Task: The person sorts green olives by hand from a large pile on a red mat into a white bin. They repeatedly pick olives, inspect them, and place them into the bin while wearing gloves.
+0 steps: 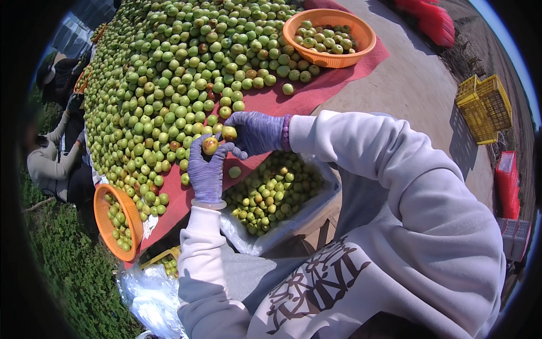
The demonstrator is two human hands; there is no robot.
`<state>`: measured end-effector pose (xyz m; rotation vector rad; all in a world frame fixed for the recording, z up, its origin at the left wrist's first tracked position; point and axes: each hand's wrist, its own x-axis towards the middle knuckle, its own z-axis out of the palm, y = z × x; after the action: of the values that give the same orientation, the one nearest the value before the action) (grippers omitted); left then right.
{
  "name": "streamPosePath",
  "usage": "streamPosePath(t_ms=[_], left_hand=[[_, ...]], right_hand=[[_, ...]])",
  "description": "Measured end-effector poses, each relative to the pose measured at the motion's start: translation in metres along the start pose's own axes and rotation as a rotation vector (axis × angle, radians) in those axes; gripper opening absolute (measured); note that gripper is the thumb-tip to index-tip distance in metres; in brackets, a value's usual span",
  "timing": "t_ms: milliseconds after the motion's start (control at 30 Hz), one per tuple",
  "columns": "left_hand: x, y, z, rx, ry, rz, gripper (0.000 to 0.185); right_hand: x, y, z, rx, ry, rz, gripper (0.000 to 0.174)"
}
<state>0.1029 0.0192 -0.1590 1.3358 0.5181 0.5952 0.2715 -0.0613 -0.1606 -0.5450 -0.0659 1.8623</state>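
My left hand (207, 171), in a purple knit glove, holds a green jujube with brown patches (210, 145) at its fingertips. Close beside it, my right hand (259, 132), gloved the same way, grips another brown-marked jujube (229, 133) between thumb and fingers. Both hands are above the near edge of a large heap of green jujubes (169, 80), which lies on a red cloth (257, 103). Below my hands stands a crate lined with clear plastic film (315, 208), holding many smaller-looking yellow-green jujubes (271, 195).
An orange basket (362, 51) of jujubes stands at the back right, another orange basket (98, 212) tilts at the left. Two people (51, 165) sit along the left side. Yellow crates (485, 110) stand on the right. Plastic film (154, 303) lies at the lower left.
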Motion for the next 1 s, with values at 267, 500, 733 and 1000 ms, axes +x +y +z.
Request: streamPosePath(t_ms=[267, 500, 733, 1000], left_hand=[[0.004, -0.009, 0.005, 0.534, 0.054, 0.185, 0.048], [0.010, -0.014, 0.007, 0.236, 0.016, 0.127, 0.041], [0.023, -0.006, 0.004, 0.168, 0.142, 0.033, 0.029], [0.017, 0.001, 0.015, 0.144, 0.108, 0.000, 0.025]], right_hand=[[-0.033, -0.003, 0.031, -0.844, 0.068, 0.024, 0.054], [-0.037, -0.011, 0.016, -0.363, -0.161, 0.097, 0.031], [-0.043, -0.023, 0.005, 0.096, -0.207, 0.090, 0.037], [-0.043, -0.027, 0.007, 0.014, -0.319, 0.072, 0.032]])
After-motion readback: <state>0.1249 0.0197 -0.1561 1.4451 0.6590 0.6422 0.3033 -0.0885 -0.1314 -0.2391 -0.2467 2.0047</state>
